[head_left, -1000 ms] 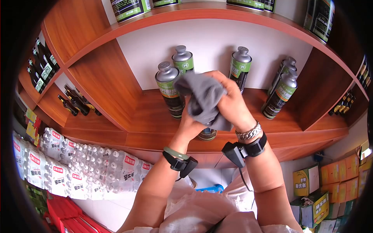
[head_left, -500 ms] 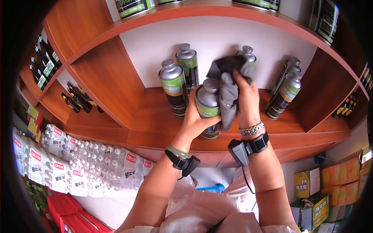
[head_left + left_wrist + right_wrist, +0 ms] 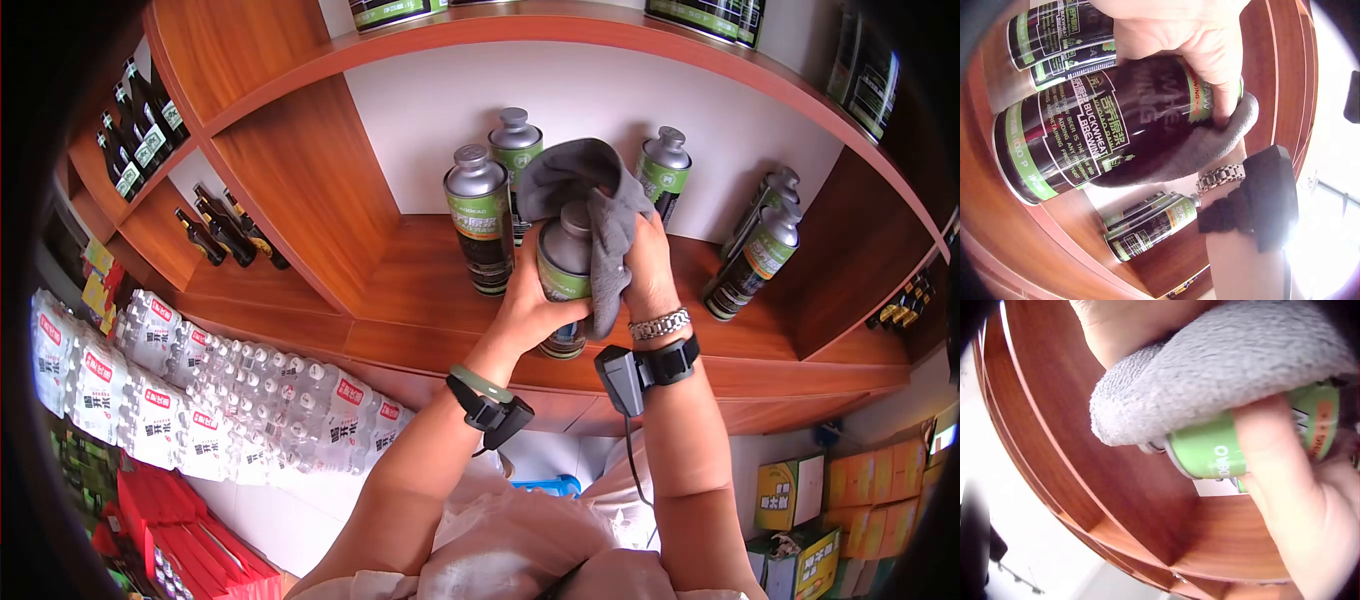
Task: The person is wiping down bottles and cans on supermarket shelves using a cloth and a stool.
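Cloth (image 3: pixel 612 255), soft and grey, drapes round the silvery neck and side of a round metal can (image 3: pixel 563 262) in the head view. The left hand (image 3: pixel 528 312) clamps the can in front of the wooden shelf (image 3: pixel 400 285); the right hand (image 3: pixel 652 268) grips the cloth, its fingertips hidden—how close together, one cannot tell. The left wrist view adds the can's glossy black body, green-banded, lettered "BUCKWHEAT BREWING", and tilted. The right wrist view alone shows the cloth's fuzzy, looped pile—and the left thumb against the green label.
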Demonstrator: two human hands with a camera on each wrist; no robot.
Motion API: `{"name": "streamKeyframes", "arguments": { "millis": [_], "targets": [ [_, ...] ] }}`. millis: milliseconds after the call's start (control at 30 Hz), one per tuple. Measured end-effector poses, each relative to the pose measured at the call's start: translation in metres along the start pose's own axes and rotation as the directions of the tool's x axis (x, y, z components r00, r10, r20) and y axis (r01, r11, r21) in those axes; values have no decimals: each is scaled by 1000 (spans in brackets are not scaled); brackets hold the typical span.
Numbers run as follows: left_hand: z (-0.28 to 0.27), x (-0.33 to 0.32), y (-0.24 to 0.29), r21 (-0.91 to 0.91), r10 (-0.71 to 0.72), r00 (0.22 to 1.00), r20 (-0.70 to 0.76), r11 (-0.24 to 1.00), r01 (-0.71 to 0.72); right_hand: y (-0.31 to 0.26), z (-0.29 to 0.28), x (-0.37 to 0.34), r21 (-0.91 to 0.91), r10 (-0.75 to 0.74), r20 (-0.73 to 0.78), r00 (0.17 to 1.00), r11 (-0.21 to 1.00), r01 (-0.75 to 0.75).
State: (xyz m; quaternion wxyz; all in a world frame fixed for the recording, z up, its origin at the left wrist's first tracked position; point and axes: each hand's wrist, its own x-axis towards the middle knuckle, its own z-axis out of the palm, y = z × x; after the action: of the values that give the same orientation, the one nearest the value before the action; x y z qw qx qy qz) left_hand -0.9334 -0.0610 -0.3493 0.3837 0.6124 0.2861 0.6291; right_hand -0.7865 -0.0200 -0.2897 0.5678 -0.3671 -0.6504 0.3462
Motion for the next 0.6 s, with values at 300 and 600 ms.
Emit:
{"name": "streamKeyframes", "arguments": {
  "millis": [300, 600],
  "targets": [
    [5, -4, -3, -95, 4, 1000, -22, 995, -6, 107, 22, -98, 552, 494, -95, 864, 749, -367],
    [0, -1, -3, -7, -11, 1000, 8, 1000, 11, 75, -15, -144, -614, -23, 120, 992, 784, 93]
  ]
}}
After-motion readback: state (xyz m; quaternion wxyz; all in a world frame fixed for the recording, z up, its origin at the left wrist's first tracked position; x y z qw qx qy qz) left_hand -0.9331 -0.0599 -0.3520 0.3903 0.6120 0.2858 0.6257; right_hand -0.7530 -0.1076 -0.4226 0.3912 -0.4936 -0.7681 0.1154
